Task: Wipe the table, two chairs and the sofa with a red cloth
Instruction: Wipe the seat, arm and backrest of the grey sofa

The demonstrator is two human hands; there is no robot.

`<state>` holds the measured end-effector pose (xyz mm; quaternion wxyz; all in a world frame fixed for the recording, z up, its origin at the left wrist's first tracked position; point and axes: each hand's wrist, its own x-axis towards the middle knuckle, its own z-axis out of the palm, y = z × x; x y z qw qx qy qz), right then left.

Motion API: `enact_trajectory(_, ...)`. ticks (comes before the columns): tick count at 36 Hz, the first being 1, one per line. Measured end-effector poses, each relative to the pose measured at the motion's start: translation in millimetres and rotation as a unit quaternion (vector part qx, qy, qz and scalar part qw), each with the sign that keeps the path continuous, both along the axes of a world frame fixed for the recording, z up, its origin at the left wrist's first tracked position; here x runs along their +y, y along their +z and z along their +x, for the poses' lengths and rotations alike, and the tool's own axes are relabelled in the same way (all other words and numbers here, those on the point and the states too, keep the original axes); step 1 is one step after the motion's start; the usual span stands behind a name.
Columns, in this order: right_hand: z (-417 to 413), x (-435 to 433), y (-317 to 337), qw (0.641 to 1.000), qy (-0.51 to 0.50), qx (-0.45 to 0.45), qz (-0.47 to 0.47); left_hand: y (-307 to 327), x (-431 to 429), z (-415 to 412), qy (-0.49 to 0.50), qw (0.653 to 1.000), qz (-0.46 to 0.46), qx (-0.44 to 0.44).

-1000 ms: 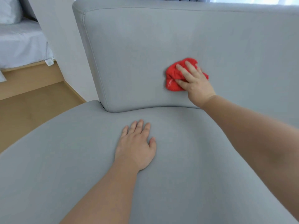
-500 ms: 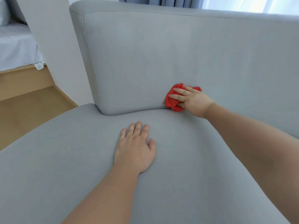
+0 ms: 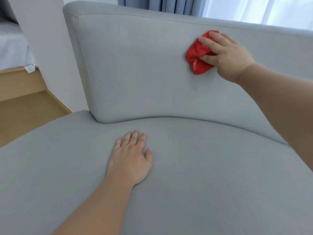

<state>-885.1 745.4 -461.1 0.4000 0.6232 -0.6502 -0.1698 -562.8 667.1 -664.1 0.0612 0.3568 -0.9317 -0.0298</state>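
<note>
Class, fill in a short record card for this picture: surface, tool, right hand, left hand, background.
Surface: grey sofa, backrest
Tool: red cloth, bunched up, against the upper backrest
Right hand: grips the cloth and presses it to the backrest
Left hand: flat on the seat, fingers straight
Background: curtain behind the sofa; bed and wooden floor at left

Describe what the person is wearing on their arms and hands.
Nothing is worn that shows. The left forearm and right forearm are bare to the edge of the frame, with no sleeve in view. The left hand and right hand have no gloves, and no watch, bracelet or ring is visible.
</note>
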Motion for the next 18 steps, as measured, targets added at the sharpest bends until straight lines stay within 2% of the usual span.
enact_trajectory(4,4,2,9,0.999,-0.001,-0.029,-0.028,4,1,0,0.0,1.0,0.003,-0.017)
enact_trajectory(8,2,4,16,0.983,-0.053,-0.128,-0.124,10,3,0,0.003,0.999,0.007,-0.036)
enact_trajectory(14,2,-2,6,0.97,-0.029,-0.203,-0.132,35,11,-11,-0.014,0.99,-0.05,-0.131)
enact_trajectory(16,-2,-2,5,0.971,-0.019,-0.201,-0.126,43,18,-22,-0.027,0.991,-0.048,-0.118)
enact_trajectory(18,-7,-2,4,0.974,-0.012,-0.194,-0.119,46,32,-37,-0.052,0.996,-0.021,-0.069)
